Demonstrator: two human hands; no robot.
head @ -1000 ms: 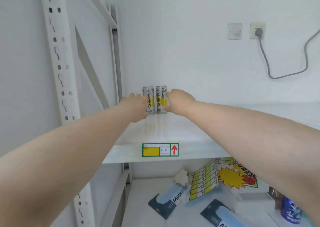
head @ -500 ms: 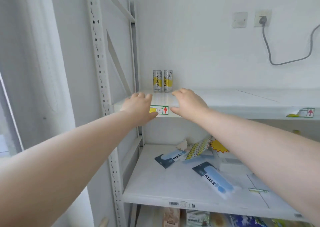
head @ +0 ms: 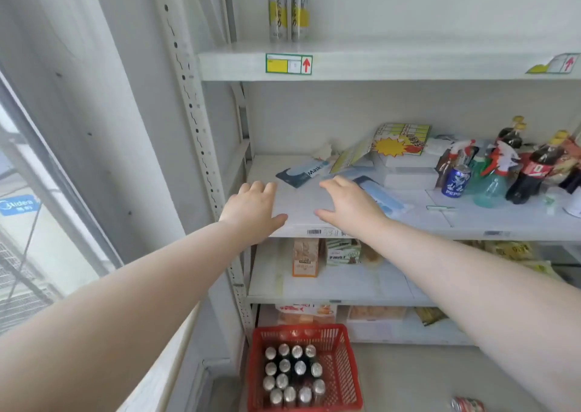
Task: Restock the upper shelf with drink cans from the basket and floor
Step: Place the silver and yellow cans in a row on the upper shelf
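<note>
Nearest the camera, both bare forearms are reaching out over the scene. Below them, on the floor, a red basket (head: pixel 339 377) is holding a packed cluster of cans (head: pixel 294 374), seen from above by their silver tops; a lone red can (head: pixel 467 404) is lying on the floor to the right, partly cut off by the frame.

Further out, the left hand (head: pixel 253 212) and right hand (head: pixel 347 205) are hovering palm-down in front of the middle shelf (head: pixel 471 219), fingers released and spread, grasping nothing.

Farthest and highest, two silver-and-yellow cans (head: pixel 288 12) are standing upright, side by side and touching, at the left of the upper shelf (head: pixel 408 62).

The basket cans are probably full, so each is likely stiff, smooth and fairly heavy, perhaps slippery. They are packed tight, so taking one by the top rim and lifting straight up looks best, then shifting to a wrap around the body before raising it overhead.
</note>
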